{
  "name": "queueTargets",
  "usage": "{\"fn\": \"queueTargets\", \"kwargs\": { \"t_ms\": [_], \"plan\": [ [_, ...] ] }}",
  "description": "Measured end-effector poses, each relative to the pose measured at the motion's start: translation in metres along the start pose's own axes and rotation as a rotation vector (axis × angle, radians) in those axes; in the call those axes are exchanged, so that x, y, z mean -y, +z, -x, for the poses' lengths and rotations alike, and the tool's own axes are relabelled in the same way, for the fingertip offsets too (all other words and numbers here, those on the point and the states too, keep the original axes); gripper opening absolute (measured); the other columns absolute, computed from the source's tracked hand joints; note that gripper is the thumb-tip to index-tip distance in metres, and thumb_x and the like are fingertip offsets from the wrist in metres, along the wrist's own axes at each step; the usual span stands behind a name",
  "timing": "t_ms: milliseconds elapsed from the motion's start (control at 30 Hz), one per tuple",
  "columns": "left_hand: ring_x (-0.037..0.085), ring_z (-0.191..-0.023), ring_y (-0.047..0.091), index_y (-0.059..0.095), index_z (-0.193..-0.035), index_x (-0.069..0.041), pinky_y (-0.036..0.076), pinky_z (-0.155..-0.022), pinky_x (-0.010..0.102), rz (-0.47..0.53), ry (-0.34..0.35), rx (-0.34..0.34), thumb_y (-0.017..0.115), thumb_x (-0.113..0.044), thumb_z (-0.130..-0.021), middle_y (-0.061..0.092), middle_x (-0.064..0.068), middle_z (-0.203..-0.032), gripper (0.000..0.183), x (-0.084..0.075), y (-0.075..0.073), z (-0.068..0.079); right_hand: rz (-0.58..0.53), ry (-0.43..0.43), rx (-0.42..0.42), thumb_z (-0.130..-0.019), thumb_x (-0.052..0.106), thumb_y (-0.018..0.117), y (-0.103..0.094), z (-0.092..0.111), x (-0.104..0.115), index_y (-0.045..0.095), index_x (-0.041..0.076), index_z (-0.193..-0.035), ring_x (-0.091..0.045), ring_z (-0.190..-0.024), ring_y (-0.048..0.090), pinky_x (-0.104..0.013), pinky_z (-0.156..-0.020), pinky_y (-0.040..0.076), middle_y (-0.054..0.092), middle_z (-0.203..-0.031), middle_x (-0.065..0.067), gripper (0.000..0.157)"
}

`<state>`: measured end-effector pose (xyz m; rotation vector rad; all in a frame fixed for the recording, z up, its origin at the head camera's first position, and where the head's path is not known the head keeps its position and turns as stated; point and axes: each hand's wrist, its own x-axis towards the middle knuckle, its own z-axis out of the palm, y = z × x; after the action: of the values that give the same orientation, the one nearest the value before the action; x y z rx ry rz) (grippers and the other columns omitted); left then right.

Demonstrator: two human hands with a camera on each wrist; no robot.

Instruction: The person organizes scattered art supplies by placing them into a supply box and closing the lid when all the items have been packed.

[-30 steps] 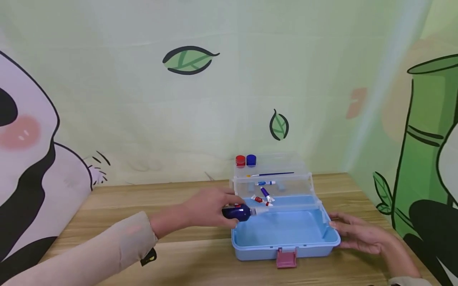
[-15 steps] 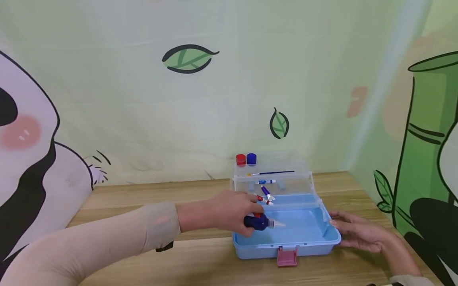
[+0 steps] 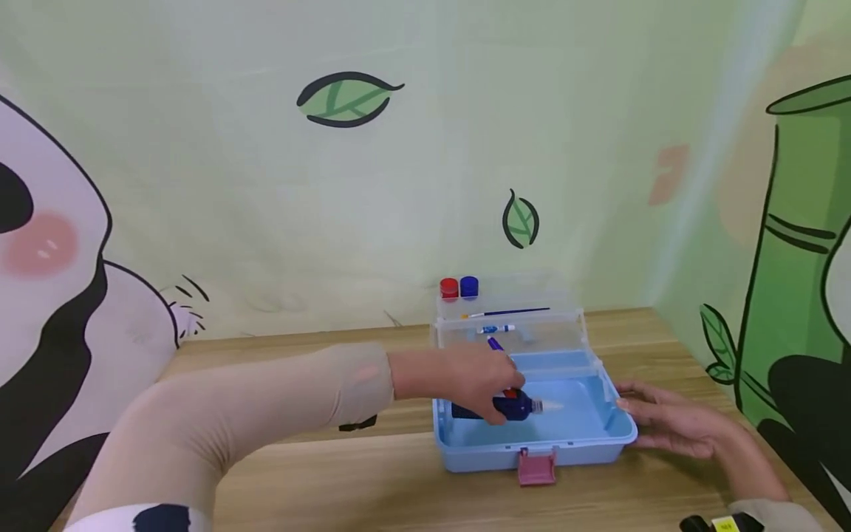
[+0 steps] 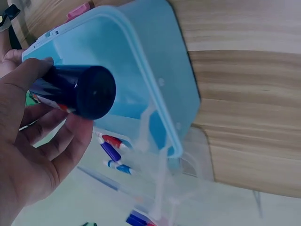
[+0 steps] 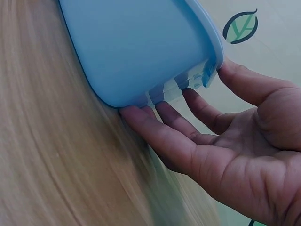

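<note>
A dark blue bottle [image 3: 513, 406] with a clear pointed nozzle lies sideways in my left hand [image 3: 475, 377], over the inside of a light blue plastic box [image 3: 479, 458]. My left fingers and thumb grip the bottle around its body; its round base [image 4: 96, 92] faces the left wrist camera. Whether the bottle touches the box floor, I cannot tell. My right hand [image 3: 678, 421] is at the box's right end, thumb by the rim and slightly bent fingertips [image 5: 129, 113] touching the end wall. The box stands open, its pink latch [image 3: 536, 468] hanging at the front.
Clear trays [image 3: 558, 336] rise behind the box. They bear a red jar [image 3: 449, 288], a blue jar [image 3: 469, 287], a paintbrush [image 3: 515, 313] and small paint tubes, including a blue-and-white tube [image 3: 496, 329]. A printed cloth backdrop [image 3: 425, 185] closes off the wooden table [image 3: 332, 488] behind.
My left hand has carried the bottle rightward from the box's left edge to over its middle. It now covers the red tube. My right hand has stayed at the box's end.
</note>
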<state>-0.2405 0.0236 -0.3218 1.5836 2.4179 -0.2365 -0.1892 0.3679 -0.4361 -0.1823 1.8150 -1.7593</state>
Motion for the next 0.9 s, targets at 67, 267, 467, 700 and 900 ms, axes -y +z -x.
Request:
{"fn": "queueTargets", "kwargs": {
  "t_ms": [67,267,467,700,900],
  "plan": [
    [0.005,-0.083,0.059,0.068,-0.123,-0.015,0.049,-0.071,0.016,0.003,0.022,0.025,0.076,-0.041,-0.091,0.068,-0.005,-0.103,0.042,-0.001,-0.002,-0.008,-0.002,-0.011,0.003,-0.11,0.022,0.043,0.0,0.0,0.0,-0.008,-0.013,-0.153,-0.026,-0.129,0.051,-0.051,-0.104,0.047,0.007,-0.154,-0.045,0.075],
    [0.005,-0.081,0.058,0.067,-0.121,-0.016,0.048,-0.069,0.016,0.014,0.03,0.083,0.076,-0.04,-0.091,0.065,-0.007,-0.099,0.039,-0.006,0.001,-0.027,-0.013,-0.02,-0.005,-0.11,0.021,0.043,0.001,-0.001,-0.001,-0.005,-0.013,-0.153,-0.027,-0.128,0.051,-0.051,-0.103,0.048,0.012,-0.153,-0.044,0.072],
    [0.006,-0.083,0.058,0.067,-0.122,-0.018,0.048,-0.069,0.017,0.002,-0.003,0.096,0.075,-0.042,-0.091,0.063,-0.006,-0.099,0.04,-0.011,0.001,-0.032,-0.028,-0.019,-0.01,-0.11,0.021,0.043,0.0,0.0,-0.002,-0.003,-0.012,-0.152,-0.028,-0.128,0.052,-0.051,-0.102,0.049,0.013,-0.153,-0.044,0.07],
    [0.005,-0.081,0.058,0.068,-0.12,-0.018,0.048,-0.066,0.018,-0.043,-0.027,0.093,0.075,-0.045,-0.09,0.064,-0.007,-0.096,0.041,-0.013,0.009,-0.032,-0.028,-0.022,-0.013,-0.11,0.02,0.043,0.0,0.002,-0.001,-0.005,-0.013,-0.152,-0.028,-0.128,0.052,-0.051,-0.102,0.049,0.013,-0.153,-0.045,0.072],
    [0.004,-0.081,0.058,0.067,-0.12,-0.018,0.048,-0.069,0.018,-0.026,-0.037,0.095,0.076,-0.043,-0.09,0.064,-0.006,-0.096,0.04,-0.014,0.014,-0.033,-0.026,-0.02,-0.018,-0.11,0.021,0.043,0.001,0.0,0.0,-0.005,-0.013,-0.152,-0.027,-0.128,0.051,-0.051,-0.102,0.049,0.013,-0.153,-0.045,0.072]
  ]
}}
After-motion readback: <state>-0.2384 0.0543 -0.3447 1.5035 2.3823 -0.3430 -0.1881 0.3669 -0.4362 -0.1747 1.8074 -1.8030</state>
